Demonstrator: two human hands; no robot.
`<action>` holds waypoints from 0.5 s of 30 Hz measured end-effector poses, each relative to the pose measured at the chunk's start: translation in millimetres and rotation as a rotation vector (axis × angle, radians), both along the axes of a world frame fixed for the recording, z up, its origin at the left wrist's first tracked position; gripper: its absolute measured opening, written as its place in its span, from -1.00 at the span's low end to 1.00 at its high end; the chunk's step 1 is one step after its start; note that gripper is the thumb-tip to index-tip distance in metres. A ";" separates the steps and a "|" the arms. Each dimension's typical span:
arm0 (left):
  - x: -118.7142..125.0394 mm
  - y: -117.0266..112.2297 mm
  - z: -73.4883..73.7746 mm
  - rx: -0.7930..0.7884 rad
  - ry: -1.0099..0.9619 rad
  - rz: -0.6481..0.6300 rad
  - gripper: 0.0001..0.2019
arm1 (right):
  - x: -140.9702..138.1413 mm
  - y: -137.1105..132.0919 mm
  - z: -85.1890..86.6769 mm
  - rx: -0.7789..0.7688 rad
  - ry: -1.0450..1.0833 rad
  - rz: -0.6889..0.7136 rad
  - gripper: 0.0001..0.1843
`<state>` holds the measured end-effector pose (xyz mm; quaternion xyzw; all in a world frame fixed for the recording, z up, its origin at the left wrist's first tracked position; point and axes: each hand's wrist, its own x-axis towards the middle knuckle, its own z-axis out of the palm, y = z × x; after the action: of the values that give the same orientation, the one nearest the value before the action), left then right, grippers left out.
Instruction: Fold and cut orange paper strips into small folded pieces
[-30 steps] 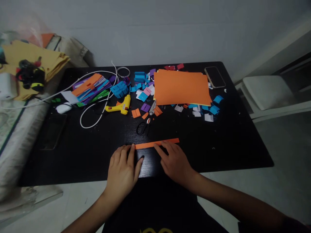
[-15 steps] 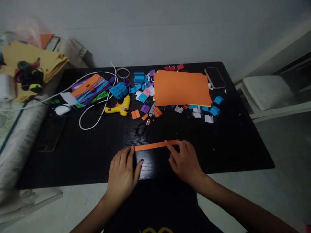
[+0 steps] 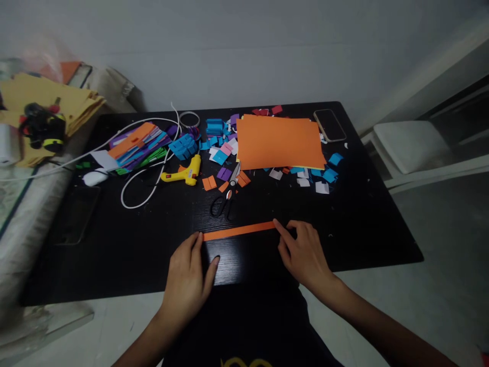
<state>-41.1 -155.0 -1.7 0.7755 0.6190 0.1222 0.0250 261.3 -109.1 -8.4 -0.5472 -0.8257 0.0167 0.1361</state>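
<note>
A narrow orange paper strip (image 3: 239,231) lies nearly level across the dark tabletop in front of me. My left hand (image 3: 186,278) is open, its fingertips down on the strip's left end and its thumb held apart. At the other end, the index fingertip of my right hand (image 3: 304,252) presses on the strip, while the remaining fingers bend loosely over the table. Just beyond the strip rests a pair of scissors (image 3: 228,195) with dark handles, blades pointing away from me.
Orange paper sheets (image 3: 280,142) lie on scattered small paper pieces (image 3: 322,187). A yellow glue gun (image 3: 184,174), a looped white cable (image 3: 123,198), a stack of coloured strips (image 3: 133,141) and a phone (image 3: 330,125) are also on the black table (image 3: 367,224).
My right hand has slid rightward along the strip to its right end, uncovering more of it. My left hand remains at the left end. The whole view has shifted slightly.
</note>
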 end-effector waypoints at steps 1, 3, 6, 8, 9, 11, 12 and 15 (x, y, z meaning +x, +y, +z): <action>0.1 -0.5 0.1 -0.011 -0.017 0.022 -0.40 | -0.1 0.0 -0.4 0.003 -0.003 0.002 -0.51; 2.7 -0.1 1.7 0.000 -0.041 0.062 -0.33 | -0.6 -0.2 -1.2 0.014 -0.014 0.011 -0.50; 16.2 4.3 6.2 0.072 -0.062 0.060 -0.28 | -1.6 -0.5 -2.4 0.030 -0.027 0.027 -0.50; 33.5 9.6 8.5 0.042 -0.088 -0.056 -0.35 | -2.2 -0.4 -3.2 0.040 -0.022 0.028 -0.51; 44.3 12.7 8.9 0.009 -0.099 -0.120 -0.40 | -2.5 -0.3 -3.6 0.047 -0.017 0.028 -0.51; 68.6 19.3 7.7 -0.045 -0.159 -0.273 -0.44 | -2.7 0.2 -4.5 0.064 -0.013 0.036 -0.51; 80.8 22.6 6.3 -0.063 -0.179 -0.335 -0.42 | -2.7 0.5 -4.8 0.071 -0.019 0.038 -0.52; 110.4 30.5 0.4 -0.109 -0.205 -0.396 -0.36 | -2.6 1.4 -5.2 0.077 -0.061 0.038 -0.52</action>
<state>69.3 -124.5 -1.2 0.8629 0.4545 0.1593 0.1532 258.7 -107.7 -13.6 -0.5261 -0.8397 -0.0294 0.1315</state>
